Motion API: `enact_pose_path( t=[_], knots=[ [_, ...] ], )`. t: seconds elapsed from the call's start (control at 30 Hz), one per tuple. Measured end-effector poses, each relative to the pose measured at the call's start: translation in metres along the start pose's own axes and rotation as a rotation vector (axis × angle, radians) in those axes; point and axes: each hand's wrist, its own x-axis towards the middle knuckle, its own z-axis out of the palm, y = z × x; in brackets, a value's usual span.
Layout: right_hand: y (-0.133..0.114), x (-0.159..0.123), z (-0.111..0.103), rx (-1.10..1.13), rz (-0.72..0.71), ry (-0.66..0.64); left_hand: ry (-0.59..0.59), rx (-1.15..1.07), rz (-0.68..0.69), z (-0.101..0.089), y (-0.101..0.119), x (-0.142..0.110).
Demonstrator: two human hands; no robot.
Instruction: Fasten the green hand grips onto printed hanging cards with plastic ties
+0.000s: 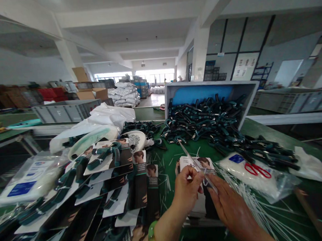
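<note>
Left hand (pixel 186 190) pinching a long thin translucent strip (pixel 197 165), grip closed on it between thumb and fingers; right hand (pixel 230 207) beside it, grip closed on the strip's lower end, though fingers partly hide that hold. One printed card (pixel 186 166) just beneath both hands, its lower part blocked by them, on a green counter (pixel 164 160). A jade bangle (pixel 152 238) on the left wrist. To the right, one pair of red-handled scissors (pixel 256 170) lying on one clear bag of white ties (pixel 250 180); to the left, a second such bag (pixel 29 177). Loose white ties (pixel 252 206) scattered near the right hand. Carded spring hand exercisers (pixel 99 183) overlapping in a slumped pile, a dozen or more, exact count hidden. Beyond, one tipped grey crate (pixel 211 89) spilling a heap of dark green exercisers (pixel 205 121), too many to count. Two more grey crates (pixel 65 110) (pixel 294 102) farther off, apart from the counter.
</note>
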Motion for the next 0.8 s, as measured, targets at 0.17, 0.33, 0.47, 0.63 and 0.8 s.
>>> enact_pose_path(
  t=[0.17, 0.33, 0.47, 0.63, 0.8],
  knots=[
    [-0.013, 0.000, 0.008, -0.095, -0.037, -0.082, 0.072, 0.033, 0.101, -0.019, 0.004, -0.018],
    [-0.026, -0.003, 0.019, -0.105, -0.058, -0.223, -0.084, 0.600, 0.044, -0.055, 0.005, -0.018],
    [-0.030, -0.002, 0.029, -0.116, -0.036, -0.338, 0.001, 0.831, 0.101, -0.068, -0.011, -0.010],
    [-0.022, 0.007, 0.011, 0.027, 0.049, -0.476, 0.271, 0.790, 0.380, -0.060, -0.023, -0.005],
    [0.042, 0.020, 0.000, 0.301, 0.085, -0.533, 0.313, 0.571, 0.290, -0.056, -0.037, 0.001]
  ],
)
